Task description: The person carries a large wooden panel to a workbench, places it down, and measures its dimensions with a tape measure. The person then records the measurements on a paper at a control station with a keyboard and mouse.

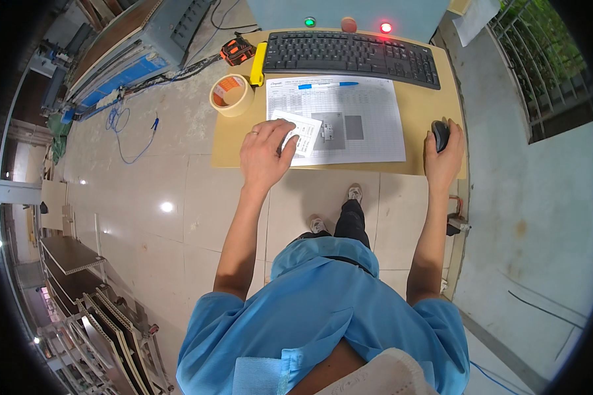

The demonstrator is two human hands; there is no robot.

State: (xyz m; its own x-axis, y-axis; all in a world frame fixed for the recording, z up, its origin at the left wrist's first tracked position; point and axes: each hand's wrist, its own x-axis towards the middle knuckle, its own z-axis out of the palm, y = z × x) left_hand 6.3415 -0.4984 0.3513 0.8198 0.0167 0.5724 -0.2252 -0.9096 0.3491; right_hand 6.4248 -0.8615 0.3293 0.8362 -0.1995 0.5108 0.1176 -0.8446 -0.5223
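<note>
Blue work shirt of the person fills the bottom of the view, and both bare forearms go up from it to a small wooden desk. On the desk, the left hand lies flat with the fingers loosely spread, and its fingertips press on a small white paper slip. This slip lies on top of a large printed sheet with a table and grey pictures on it. On the other side, the right hand is curved over a black computer mouse near the right edge of the desk and covers its back part. Behind the sheet stands a black keyboard, and a blue pen lies between them. A roll of beige tape sits at the left corner, just beside a yellow tool and an orange and black tape measure.
</note>
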